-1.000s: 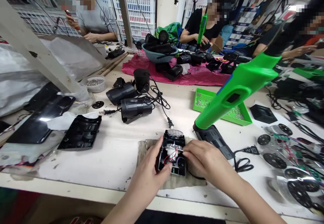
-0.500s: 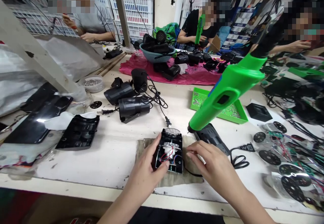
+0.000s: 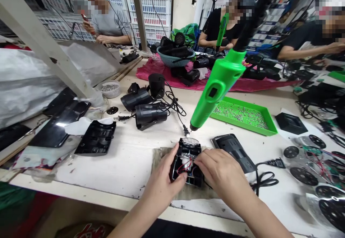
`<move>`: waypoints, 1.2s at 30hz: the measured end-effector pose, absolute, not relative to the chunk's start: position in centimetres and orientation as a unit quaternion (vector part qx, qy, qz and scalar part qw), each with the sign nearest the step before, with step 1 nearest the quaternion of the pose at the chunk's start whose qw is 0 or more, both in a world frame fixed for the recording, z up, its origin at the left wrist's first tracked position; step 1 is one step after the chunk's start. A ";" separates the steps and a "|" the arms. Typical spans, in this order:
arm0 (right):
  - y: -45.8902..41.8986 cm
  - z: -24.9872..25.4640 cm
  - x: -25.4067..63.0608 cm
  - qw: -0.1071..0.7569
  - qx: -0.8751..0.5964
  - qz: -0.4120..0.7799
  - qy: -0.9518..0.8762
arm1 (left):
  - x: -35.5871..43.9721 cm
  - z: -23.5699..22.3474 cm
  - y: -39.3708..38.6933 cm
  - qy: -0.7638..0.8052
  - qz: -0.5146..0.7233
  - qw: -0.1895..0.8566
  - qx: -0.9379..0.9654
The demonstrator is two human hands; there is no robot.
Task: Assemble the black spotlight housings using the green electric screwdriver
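A black plastic housing half (image 3: 198,181) lies open side up on a worn grey-brown pad (image 3: 159,159), with a round clear lens (image 3: 191,141) at its far end and red wires and a motor-like part inside. My left hand (image 3: 164,177) grips its left side, thumb over the near edge. My right hand (image 3: 219,166) is at the right side, fingers pinched over the inner parts; whatever they hold is hidden. A green electric screwdriver (image 3: 208,91) hangs just beyond the lens, touched by neither hand. Right of the pad lies a black slotted cover (image 3: 234,152).
A green tray of screws (image 3: 271,128) stands behind right. Assembled black lamp-like units (image 3: 151,114) and another housing half (image 3: 95,139) lie left. Wired discs and boards (image 3: 304,177) crowd the right. Co-workers (image 3: 113,22) sit across the bench.
My right hand has moved left, from beside the housing to over its inner parts. The hanging screwdriver has swung left and more upright. The view has shifted slightly.
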State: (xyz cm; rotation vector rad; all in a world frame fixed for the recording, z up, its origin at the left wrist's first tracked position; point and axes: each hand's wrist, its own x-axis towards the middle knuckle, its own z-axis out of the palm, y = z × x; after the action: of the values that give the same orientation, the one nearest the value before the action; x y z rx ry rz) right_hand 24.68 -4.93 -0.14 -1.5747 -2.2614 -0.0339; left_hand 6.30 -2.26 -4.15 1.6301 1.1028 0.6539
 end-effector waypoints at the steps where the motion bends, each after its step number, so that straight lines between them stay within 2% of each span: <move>1: -5.1 -0.1 24.8 0.190 -0.562 -0.011 -0.805 | 6.3 -4.0 -2.4 0.461 0.260 0.498 0.687; 3: -5.9 -0.1 25.3 0.196 -0.571 -0.007 -0.797 | 6.1 -3.6 -2.9 0.471 0.242 0.458 0.714; 6: -8.5 -0.7 26.5 0.220 -0.603 -0.019 -0.766 | 5.1 -3.3 -3.8 0.472 0.280 0.326 0.770; 10: -12.4 -2.4 27.5 0.202 -0.638 -0.034 -0.742 | 3.4 -3.5 -4.0 0.325 0.357 0.147 0.863; 16: -12.8 -3.8 26.6 0.180 -0.635 -0.014 -0.751 | 3.7 -3.5 -2.4 0.234 0.274 0.051 0.932; 24: -12.3 -2.9 26.6 0.204 -0.619 -0.051 -0.757 | 5.5 -4.0 -3.3 0.277 0.278 0.087 0.916; 28: -11.8 -1.6 25.9 0.212 -0.638 -0.037 -0.740 | 5.6 -4.3 -4.3 0.316 0.330 0.118 0.882; 31: -10.7 -0.4 25.1 0.233 -0.632 -0.030 -0.738 | 5.5 -4.2 -4.5 0.384 0.380 0.177 0.823; 36: -8.8 0.3 23.7 0.238 -0.642 0.036 -0.728 | 5.7 -3.8 -4.1 0.455 0.340 0.307 0.763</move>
State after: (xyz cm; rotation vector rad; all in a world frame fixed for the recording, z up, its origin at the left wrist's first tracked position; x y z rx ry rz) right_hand 23.71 -8.78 0.31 -1.7586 -1.9937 0.0976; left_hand 5.74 -4.14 -3.80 2.0180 1.2044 0.9004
